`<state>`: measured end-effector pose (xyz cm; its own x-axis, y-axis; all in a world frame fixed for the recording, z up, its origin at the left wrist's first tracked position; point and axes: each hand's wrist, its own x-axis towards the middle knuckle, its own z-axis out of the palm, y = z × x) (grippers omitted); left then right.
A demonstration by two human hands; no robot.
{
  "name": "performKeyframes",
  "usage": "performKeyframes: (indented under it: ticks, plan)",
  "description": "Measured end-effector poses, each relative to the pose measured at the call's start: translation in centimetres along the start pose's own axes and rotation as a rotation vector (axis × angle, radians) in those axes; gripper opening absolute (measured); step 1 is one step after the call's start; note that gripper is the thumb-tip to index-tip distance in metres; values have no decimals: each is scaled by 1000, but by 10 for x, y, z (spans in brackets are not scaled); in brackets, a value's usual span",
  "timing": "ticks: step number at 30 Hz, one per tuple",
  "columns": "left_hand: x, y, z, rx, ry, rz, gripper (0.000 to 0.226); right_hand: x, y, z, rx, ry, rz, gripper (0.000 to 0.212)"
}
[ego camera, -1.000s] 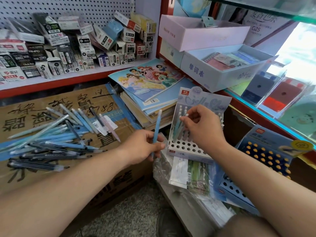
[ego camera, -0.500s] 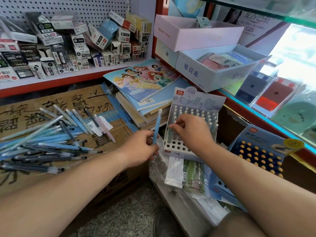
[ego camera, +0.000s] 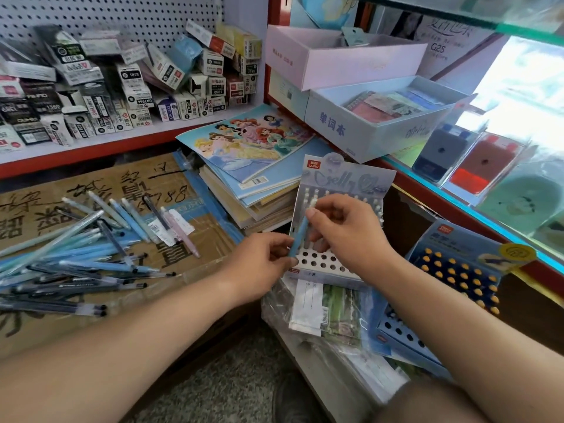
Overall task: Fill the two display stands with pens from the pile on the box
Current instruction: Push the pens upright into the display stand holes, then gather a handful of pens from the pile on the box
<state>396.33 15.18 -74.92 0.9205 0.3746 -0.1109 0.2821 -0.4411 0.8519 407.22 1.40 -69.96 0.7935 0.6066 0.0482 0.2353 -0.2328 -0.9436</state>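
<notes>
A light blue pen (ego camera: 300,232) stands tilted in front of the white display stand (ego camera: 343,178). My left hand (ego camera: 259,264) grips its lower end and my right hand (ego camera: 345,230) pinches its upper part. Several pens with pale caps sit in the white stand's back rows, and its front holes are bare. A second, blue display stand (ego camera: 454,248) to the right holds several yellow-tipped pens. The pile of pens (ego camera: 82,257), blue, dark and one pink, lies on the cardboard box (ego camera: 100,184) at the left.
A stack of notebooks (ego camera: 253,166) lies between the box and the white stand. Plastic-wrapped packets (ego camera: 329,312) lie under the stands. Small cartons (ego camera: 128,87) crowd the back shelf. White and pale blue boxes (ego camera: 366,117) stand at the upper right, above a glass counter (ego camera: 503,166).
My right hand left the white stand's holes and came to the blue pen, now pinching its upper part. My left hand moved the pen right, in front of the stand.
</notes>
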Motion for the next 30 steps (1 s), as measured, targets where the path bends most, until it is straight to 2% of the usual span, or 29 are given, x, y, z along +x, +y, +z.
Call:
performKeyframes:
  ticks: [4, 8, 12, 17, 22, 30]
  plan:
    - [2, 10, 8, 123, 28, 58, 36, 4, 5, -13, -53, 76, -36, 7]
    - [10, 13, 11, 223, 127, 38, 51, 12, 18, -31, -210, 199, -82, 3]
    - [18, 9, 17, 265, 85, -9, 47, 13, 28, -31, -321, 149, -102, 4]
    - [24, 1, 25, 293, -11, -22, 46, 15, 32, -24, -330, 113, -105, 4]
    - [28, -6, 28, 318, -3, -8, 54, 17, 34, -21, -415, 78, -111, 7]
    - [28, -8, 29, 306, -11, 7, 55, 21, 41, -9, -553, 26, -79, 16]
